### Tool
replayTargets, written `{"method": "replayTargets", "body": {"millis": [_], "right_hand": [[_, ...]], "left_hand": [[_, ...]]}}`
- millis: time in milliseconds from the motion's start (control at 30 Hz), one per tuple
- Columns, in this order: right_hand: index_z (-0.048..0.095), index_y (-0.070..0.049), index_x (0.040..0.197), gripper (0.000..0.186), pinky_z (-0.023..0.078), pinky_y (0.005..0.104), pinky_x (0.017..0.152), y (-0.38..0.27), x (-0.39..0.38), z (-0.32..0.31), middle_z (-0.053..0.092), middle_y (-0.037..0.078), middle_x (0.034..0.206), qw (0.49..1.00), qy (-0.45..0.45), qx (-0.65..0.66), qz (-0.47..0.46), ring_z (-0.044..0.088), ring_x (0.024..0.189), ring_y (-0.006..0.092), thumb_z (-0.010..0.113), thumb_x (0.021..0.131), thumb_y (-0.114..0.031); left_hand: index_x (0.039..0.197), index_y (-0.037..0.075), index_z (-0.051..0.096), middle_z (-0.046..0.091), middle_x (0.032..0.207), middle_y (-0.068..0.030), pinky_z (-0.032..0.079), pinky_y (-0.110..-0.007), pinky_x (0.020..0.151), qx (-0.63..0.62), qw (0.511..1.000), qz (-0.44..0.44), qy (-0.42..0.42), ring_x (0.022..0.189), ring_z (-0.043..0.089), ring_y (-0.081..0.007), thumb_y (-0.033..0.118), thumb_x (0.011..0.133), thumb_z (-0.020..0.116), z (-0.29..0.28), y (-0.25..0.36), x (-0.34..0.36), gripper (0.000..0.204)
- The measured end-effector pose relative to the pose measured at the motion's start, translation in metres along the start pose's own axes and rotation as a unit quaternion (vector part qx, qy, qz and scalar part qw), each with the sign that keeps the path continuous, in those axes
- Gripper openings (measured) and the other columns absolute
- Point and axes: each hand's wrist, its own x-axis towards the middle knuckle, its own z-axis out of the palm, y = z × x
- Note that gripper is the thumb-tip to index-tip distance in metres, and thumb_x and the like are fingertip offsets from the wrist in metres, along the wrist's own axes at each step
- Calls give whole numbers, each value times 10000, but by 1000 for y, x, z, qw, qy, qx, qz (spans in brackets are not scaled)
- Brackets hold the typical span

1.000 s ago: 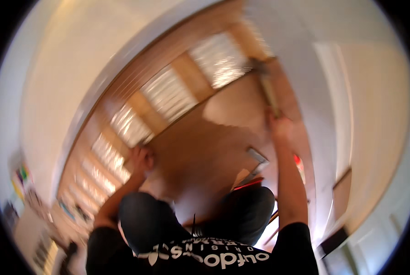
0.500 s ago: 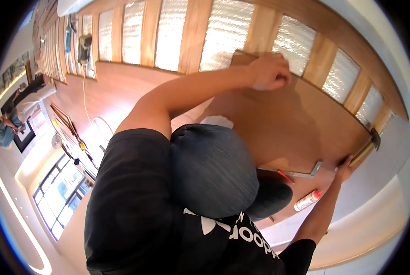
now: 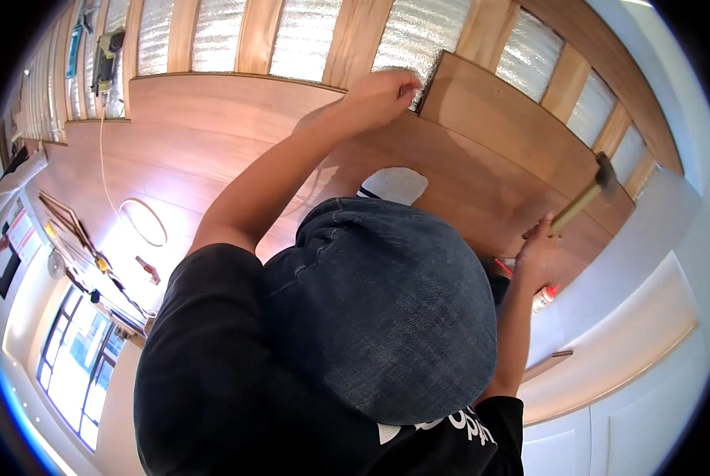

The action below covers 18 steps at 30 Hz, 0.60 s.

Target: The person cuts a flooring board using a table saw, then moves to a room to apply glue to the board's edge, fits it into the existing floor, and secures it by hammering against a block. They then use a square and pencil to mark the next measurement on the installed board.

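Now | left hand (image 3: 383,94) on plank edge (image 3: 442,67) | right hand (image 3: 539,255) grips hammer (image 3: 585,194)

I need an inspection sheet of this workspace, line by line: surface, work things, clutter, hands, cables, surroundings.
Surface: wooden floor, boards partly laid over silver underlay.
Work things: loose plank; hammer.
Clutter: red-and-white tube by the right hand; power tool far off.
Hands: left hand presses on the plank's end; right hand grips the hammer's handle.
Cables: white cord looped on the floor.
Surroundings: white wall, window.
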Motion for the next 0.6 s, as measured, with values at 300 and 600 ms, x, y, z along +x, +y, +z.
{"method": "replayTargets", "body": {"millis": [300, 600], "right_hand": [[656, 5, 902, 391, 455, 323, 542, 51, -70, 0, 598, 63, 677, 999, 12, -23, 35, 541, 581, 143, 739, 973, -370], [564, -70, 936, 320, 394, 284, 429, 1, -70, 51, 486, -10, 625, 988, -133, 81, 7, 470, 476, 95, 616, 1036, -370]], "left_hand": [[1358, 63, 586, 562, 1406, -142, 451, -458, 1057, 250, 936, 220, 109, 1284, 554, -310, 210, 937, 668, 18, 20, -12, 453], [1566, -17, 355, 225, 1689, -195, 160, -486, 1271, 401, 866, 296, -45, 1587, 140, -329, 574, 983, 527, 70, 13, -61, 848]]}}
